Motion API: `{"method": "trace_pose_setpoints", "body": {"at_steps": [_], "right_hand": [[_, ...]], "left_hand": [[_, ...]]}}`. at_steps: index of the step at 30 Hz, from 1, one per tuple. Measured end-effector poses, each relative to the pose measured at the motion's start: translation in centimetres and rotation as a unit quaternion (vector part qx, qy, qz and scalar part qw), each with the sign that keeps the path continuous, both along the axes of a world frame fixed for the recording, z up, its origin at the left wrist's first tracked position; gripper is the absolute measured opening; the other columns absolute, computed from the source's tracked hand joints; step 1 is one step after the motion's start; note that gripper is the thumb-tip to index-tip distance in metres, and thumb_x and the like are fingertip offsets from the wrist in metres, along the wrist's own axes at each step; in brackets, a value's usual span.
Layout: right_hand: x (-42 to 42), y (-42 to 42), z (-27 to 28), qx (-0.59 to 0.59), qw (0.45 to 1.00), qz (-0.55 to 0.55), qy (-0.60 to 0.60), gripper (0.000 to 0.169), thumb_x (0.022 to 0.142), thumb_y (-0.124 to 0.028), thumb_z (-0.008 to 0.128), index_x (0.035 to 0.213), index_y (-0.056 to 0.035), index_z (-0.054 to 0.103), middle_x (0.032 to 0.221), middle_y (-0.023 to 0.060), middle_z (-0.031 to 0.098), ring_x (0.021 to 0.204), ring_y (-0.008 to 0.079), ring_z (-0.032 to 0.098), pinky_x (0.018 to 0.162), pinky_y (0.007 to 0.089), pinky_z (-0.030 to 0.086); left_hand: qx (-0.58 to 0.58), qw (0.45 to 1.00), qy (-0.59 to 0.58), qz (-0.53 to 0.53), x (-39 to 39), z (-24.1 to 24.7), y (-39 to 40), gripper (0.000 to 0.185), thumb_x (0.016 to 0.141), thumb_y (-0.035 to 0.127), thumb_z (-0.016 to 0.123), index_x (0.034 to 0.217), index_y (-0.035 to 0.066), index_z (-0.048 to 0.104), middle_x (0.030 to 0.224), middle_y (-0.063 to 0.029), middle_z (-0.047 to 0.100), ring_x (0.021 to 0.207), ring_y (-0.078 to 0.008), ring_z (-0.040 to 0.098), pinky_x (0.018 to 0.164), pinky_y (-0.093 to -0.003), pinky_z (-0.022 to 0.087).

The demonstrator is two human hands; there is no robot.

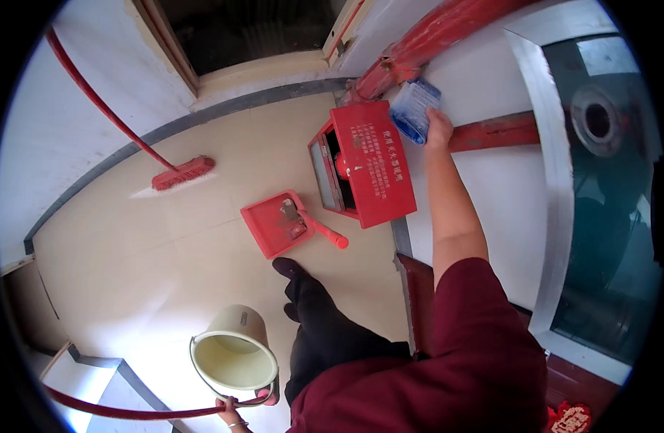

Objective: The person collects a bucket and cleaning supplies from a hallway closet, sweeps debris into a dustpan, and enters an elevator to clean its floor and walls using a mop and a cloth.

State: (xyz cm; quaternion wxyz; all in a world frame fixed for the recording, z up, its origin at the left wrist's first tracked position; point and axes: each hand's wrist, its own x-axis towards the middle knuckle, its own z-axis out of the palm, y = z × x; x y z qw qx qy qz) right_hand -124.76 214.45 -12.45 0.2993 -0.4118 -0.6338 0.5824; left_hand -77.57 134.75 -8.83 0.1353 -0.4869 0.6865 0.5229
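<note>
My right hand (439, 129) is stretched out and grips a folded blue and white cloth (416, 108). The cloth is by the top of a red metal fire extinguisher box (372, 162), near the lower end of a thick red pipe (402, 59). Whether it touches the pipe or box, I cannot tell. At the bottom edge, my left hand (232, 415), with a bangle at the wrist, closes on the wire handle of a cream plastic bucket (245, 330). The bucket's mouth faces up towards me. A red rail or pole (137, 414) runs to the same hand.
A red dustpan (261, 233) with some litter lies on the tiled floor, in front of my foot (287, 267). A red broom (183, 173) leans on the left wall. To the right is a metal-framed glass pane (597, 205), with a horizontal red pipe (497, 132) beside it.
</note>
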Motion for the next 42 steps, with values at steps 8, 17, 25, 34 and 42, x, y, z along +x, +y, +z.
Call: {"method": "trace_pose_setpoints", "body": {"at_steps": [8, 17, 25, 34, 42], "right_hand": [[17.7, -9.9, 15.9, -0.25, 0.934, 0.201, 0.156, 0.055, 0.072, 0.01, 0.052, 0.124, -0.0033, 0.041, 0.114, 0.0132, 0.053, 0.105, 0.023, 0.051, 0.089, 0.0333, 0.041], [42.3, -12.0, 7.0, -0.015, 0.958, 0.151, -0.242, 0.025, 0.073, 0.005, 0.053, 0.097, -0.0007, 0.053, 0.089, 0.0078, 0.059, 0.08, 0.0166, 0.057, 0.071, 0.0305, 0.046], [45.6, -16.7, 14.4, -0.044, 0.974, 0.183, -0.125, 0.022, 0.082, -0.011, 0.057, 0.101, -0.0005, 0.053, 0.085, 0.0055, 0.06, 0.076, 0.0136, 0.056, 0.068, 0.0275, 0.046], [49.3, -19.4, 20.5, 0.372, 0.733, 0.523, -0.226, 0.014, 0.077, -0.017, 0.053, 0.089, -0.0128, 0.058, 0.075, 0.0103, 0.055, 0.072, 0.0258, 0.056, 0.063, 0.0376, 0.045], [58.7, -10.3, 13.1, 0.207, 0.866, 0.106, -0.443, 0.025, 0.075, -0.019, 0.059, 0.093, -0.0021, 0.06, 0.085, 0.0142, 0.064, 0.075, 0.0233, 0.061, 0.067, 0.0314, 0.047]], "left_hand": [[0.013, 0.999, 0.042, -0.029, 1.8, 0.0, -0.7, 0.012, 0.068, -0.005, 0.056, 0.079, -0.001, 0.052, 0.068, -0.0068, 0.056, 0.059, -0.0157, 0.054, 0.055, -0.027, 0.044], [-0.013, 0.995, 0.072, -0.073, 2.8, 1.0, -1.6, 0.01, 0.065, -0.002, 0.06, 0.072, -0.002, 0.052, 0.063, -0.0116, 0.059, 0.054, -0.019, 0.056, 0.051, -0.0297, 0.044], [-0.017, 0.989, 0.062, -0.131, 3.7, 2.8, -0.9, 0.01, 0.063, -0.003, 0.059, 0.064, 0.0, 0.049, 0.058, -0.0089, 0.056, 0.051, -0.0168, 0.051, 0.051, -0.0277, 0.041], [-0.043, 0.975, 0.036, -0.214, 6.3, 2.4, -2.6, 0.01, 0.067, -0.004, 0.06, 0.067, 0.0, 0.05, 0.059, -0.0083, 0.057, 0.051, -0.0156, 0.051, 0.051, -0.0293, 0.042], [-0.057, 0.976, -0.004, -0.212, 8.5, 3.4, -3.1, 0.02, 0.07, -0.006, 0.06, 0.064, 0.002, 0.043, 0.062, -0.0128, 0.059, 0.055, -0.0168, 0.055, 0.047, -0.0291, 0.042]]}}
